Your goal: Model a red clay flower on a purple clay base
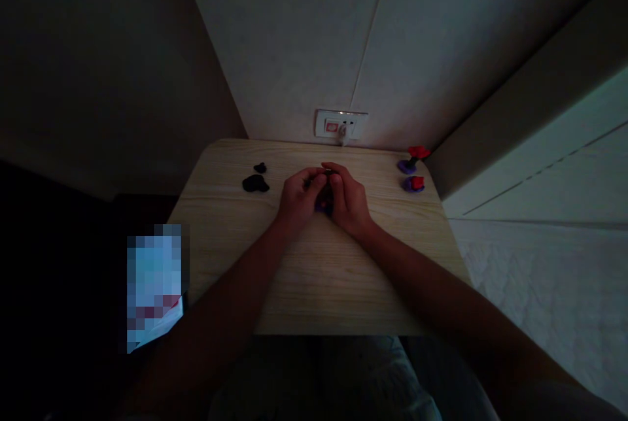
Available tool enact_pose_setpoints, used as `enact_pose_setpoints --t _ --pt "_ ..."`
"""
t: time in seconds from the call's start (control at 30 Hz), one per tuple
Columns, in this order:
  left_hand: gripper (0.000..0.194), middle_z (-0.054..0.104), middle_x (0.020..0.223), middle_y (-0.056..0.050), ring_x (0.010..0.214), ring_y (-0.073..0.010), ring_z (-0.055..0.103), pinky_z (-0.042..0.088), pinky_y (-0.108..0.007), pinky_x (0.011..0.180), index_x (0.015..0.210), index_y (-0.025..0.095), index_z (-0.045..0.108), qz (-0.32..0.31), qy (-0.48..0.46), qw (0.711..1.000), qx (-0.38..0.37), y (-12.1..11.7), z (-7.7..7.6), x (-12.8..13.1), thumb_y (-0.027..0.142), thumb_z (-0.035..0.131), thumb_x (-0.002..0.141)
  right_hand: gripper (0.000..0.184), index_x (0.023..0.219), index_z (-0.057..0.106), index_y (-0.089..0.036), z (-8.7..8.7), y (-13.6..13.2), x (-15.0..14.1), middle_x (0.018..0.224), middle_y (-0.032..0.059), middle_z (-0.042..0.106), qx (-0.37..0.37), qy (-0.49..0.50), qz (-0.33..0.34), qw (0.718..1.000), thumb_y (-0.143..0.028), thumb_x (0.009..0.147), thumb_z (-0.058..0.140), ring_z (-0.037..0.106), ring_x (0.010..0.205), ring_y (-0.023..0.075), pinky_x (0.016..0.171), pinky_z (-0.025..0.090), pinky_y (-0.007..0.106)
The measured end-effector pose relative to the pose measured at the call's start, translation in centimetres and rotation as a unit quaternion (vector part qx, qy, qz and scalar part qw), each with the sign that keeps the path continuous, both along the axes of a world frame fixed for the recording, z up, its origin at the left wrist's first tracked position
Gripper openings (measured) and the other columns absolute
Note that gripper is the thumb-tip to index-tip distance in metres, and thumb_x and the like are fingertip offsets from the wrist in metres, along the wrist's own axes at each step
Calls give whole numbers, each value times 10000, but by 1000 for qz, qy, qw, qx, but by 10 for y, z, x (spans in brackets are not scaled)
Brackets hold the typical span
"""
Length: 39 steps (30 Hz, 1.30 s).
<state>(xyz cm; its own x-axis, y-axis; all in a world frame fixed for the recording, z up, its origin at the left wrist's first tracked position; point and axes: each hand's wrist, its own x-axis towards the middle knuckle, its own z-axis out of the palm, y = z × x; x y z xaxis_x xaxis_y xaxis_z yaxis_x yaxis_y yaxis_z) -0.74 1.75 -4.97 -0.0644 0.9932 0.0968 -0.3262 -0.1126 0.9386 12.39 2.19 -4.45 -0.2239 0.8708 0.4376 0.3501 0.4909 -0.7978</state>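
Note:
My left hand (300, 193) and my right hand (351, 197) meet over the middle of the wooden table, fingers curled and thumbs close together. Between them is a small dark piece (324, 204) with purple and a bit of red low on it, which looks like modelling clay. My fingers cover most of it, and the dim light hides its exact shape. Left of my hands lie a larger black lump (256, 184) and a smaller black lump (260, 167), both apart from my fingers.
At the right back stands a piece with a purple base, dark stem and red top (418, 152). In front of it sits a purple piece with a red lump (417, 182). A wall socket (341, 125) with a plug is behind the table (314, 297). A lit screen (154, 284) glows left.

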Motion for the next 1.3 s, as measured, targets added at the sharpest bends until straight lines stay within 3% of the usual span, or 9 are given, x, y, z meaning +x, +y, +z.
enact_pose_setpoints --t 0.27,0.47,0.67,0.77,0.93,1.13,1.3 --pt "406 699 758 -36 569 -129 600 470 -255 508 945 159 730 -38 -78 996 -30 1 -1 1 497 832 745 520 1289 599 -230 0 0 2 953 55 740 -62 66 25 996 -599 1051 321 654 620 146 595 519 290" --pt "390 720 859 -44 650 -136 639 511 -248 561 982 171 718 6 -27 999 -30 2 -1 1 497 801 784 415 1290 575 -235 -1 2 0 757 3 679 -75 107 31 991 -523 1061 382 638 591 149 591 518 282" --pt "348 704 941 -26 667 -110 639 524 -237 609 1020 196 706 7 -9 1000 -7 -1 2 -1 423 825 785 327 1224 539 -254 -4 2 -2 858 7 689 -99 169 43 980 -501 1012 525 651 619 147 566 531 269" --pt "336 702 957 -27 728 -123 665 540 -245 664 999 198 695 14 -3 1000 1 -1 4 -2 392 843 767 336 1234 615 -252 -4 3 -1 943 37 722 -84 162 28 983 -488 1005 543 674 672 157 618 561 291" --pt "346 704 959 -30 784 -148 680 555 -276 728 961 187 679 39 9 999 -9 0 5 -2 378 857 734 348 1279 691 -253 -6 7 0 1158 84 741 -18 130 3 991 -429 1012 552 700 1014 217 883 566 361" --pt "304 720 892 -35 781 -157 674 546 -281 740 928 169 703 41 14 999 -19 -1 4 -3 371 838 745 357 1267 699 -238 -5 8 0 1010 85 731 22 74 8 997 -395 1049 464 679 911 208 841 556 364" --pt "283 732 890 -41 784 -152 672 536 -276 757 944 155 727 25 -15 999 -23 -1 -3 -4 340 831 757 357 1236 712 -244 -6 7 0 1040 88 729 20 75 19 997 -404 1055 450 676 917 208 838 550 362"
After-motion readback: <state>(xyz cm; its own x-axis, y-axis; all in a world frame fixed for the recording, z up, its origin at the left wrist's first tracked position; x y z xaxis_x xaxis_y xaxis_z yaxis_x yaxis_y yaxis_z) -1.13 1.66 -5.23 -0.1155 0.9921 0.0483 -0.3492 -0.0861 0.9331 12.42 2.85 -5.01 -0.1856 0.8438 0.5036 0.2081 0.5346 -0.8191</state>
